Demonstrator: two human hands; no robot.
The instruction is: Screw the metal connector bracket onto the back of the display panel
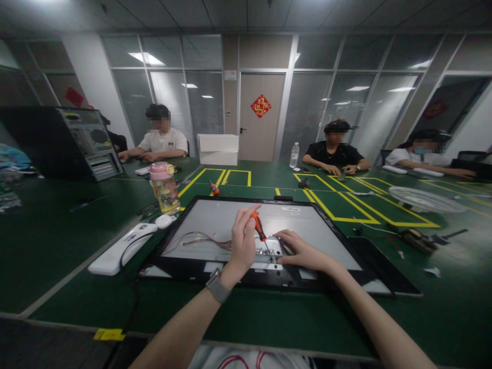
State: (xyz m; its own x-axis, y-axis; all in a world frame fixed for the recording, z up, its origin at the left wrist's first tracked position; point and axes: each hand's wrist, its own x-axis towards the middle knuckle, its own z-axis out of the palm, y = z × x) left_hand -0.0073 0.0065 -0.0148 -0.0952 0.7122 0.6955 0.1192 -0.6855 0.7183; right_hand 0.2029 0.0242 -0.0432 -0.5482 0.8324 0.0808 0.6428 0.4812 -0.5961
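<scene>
Looks like an office doubling as an electronics workshop: walled at the far side by glass partitions [317, 52], blinds [169, 114] and a door [262, 133] with a red diamond sign [261, 106]; fitted with a green table [269, 312] marked in yellow tape [357, 221]; laid with a computer tower [42, 146] at left and, near, a screwdriver [259, 226] at a flat panel [211, 215].

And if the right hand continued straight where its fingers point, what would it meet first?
Most likely the orange-and-black screwdriver in the left hand, though depth is hard to judge from this single view.
</scene>
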